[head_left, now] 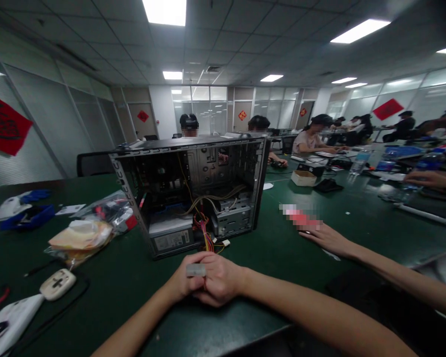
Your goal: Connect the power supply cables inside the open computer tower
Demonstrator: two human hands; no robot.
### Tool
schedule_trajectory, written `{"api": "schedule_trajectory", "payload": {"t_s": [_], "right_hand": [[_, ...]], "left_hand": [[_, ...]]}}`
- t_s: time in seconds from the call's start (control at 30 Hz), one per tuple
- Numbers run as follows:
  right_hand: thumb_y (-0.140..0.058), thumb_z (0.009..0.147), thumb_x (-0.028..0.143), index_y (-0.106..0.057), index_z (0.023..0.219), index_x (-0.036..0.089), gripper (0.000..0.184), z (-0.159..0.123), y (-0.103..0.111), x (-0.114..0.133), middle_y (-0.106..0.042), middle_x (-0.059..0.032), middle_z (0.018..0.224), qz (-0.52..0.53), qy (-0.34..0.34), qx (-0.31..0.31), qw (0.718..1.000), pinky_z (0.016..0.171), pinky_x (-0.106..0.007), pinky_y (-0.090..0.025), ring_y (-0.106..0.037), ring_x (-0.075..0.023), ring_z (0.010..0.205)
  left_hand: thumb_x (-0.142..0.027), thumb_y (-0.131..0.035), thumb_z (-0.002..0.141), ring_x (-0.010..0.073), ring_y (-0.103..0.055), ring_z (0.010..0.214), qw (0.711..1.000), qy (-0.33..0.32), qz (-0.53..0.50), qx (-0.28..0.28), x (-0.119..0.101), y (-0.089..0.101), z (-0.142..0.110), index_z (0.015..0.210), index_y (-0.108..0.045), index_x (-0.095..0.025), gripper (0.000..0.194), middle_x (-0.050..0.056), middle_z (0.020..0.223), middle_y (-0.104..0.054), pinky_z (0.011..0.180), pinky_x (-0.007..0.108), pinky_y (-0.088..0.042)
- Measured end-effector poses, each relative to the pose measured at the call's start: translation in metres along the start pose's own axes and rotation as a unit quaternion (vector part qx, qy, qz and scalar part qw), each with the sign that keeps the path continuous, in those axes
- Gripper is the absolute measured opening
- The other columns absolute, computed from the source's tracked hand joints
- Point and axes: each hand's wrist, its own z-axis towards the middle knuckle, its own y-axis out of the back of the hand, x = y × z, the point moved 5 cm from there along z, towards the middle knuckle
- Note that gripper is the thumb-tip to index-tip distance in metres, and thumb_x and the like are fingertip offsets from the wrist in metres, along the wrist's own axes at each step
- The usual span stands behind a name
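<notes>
Green table [271, 255]: wires [207, 240], likely light, limp; pale plug [195, 269], probably stiff, best hold; left hand [182, 278], right hand [223, 278], fingers curled around both.

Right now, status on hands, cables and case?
Left hand pinching pale connector; right hand closed alongside. Coloured cables run from hands into open computer case. Co-worker's hand apart, to the right.
</notes>
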Motion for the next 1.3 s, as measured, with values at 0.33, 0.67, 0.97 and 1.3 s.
{"api": "schedule_trajectory", "payload": {"t_s": [0.33,0.67,0.97,1.3], "right_hand": [[-0.054,0.096,0.033,-0.062,0.087,0.014,0.022,-0.003,-0.018,-0.021,-0.07,-0.0116,0.083,-0.026,-0.032,0.031,0.999,0.081,-0.035,-0.052,-0.063,-0.0224,0.08],[-0.052,0.103,0.042,-0.071,0.095,0.014,0.034,0.074,0.068,-0.098,-0.07,-0.005,0.074,-0.086,-0.3,0.004,0.95,0.061,-0.025,-0.033,-0.061,-0.0149,0.065],[-0.052,0.101,0.045,-0.077,0.106,0.02,0.036,0.165,0.042,-0.13,-0.076,-0.0122,0.096,-0.127,-0.32,0.1,0.934,0.065,-0.027,-0.043,-0.07,-0.0228,0.082],[-0.039,0.106,0.045,-0.076,0.108,0.02,0.044,0.166,0.037,-0.142,-0.075,-0.0131,0.1,-0.191,-0.363,0.109,0.906,0.075,-0.032,-0.053,-0.072,-0.0272,0.093]], "left_hand": [[-0.069,-0.071,0.076,0.0362,-0.065,0.109,0.991,0.043,-0.066,-0.104,0.017,0.014,0.007,0.112,-0.07,-0.012,0.068,0.013,0.106,-0.074,0.105,0.047,-0.045],[-0.079,-0.062,0.08,0.0203,-0.063,0.078,0.993,0.043,-0.094,-0.052,0.023,0.006,0.019,0.132,-0.058,-0.016,0.082,0.013,0.102,-0.067,0.066,0.029,-0.047],[-0.061,-0.062,0.09,0.0187,-0.061,0.076,0.994,0.105,0.029,-0.02,0.018,0.0,0.016,0.099,-0.071,-0.01,0.053,0.009,0.085,-0.069,0.073,0.03,-0.047],[-0.043,-0.06,0.092,0.0188,-0.061,0.076,0.992,0.097,0.085,0.007,0.007,-0.006,0.015,0.096,-0.073,-0.01,0.035,0.008,0.084,-0.071,0.073,0.029,-0.047]]}}
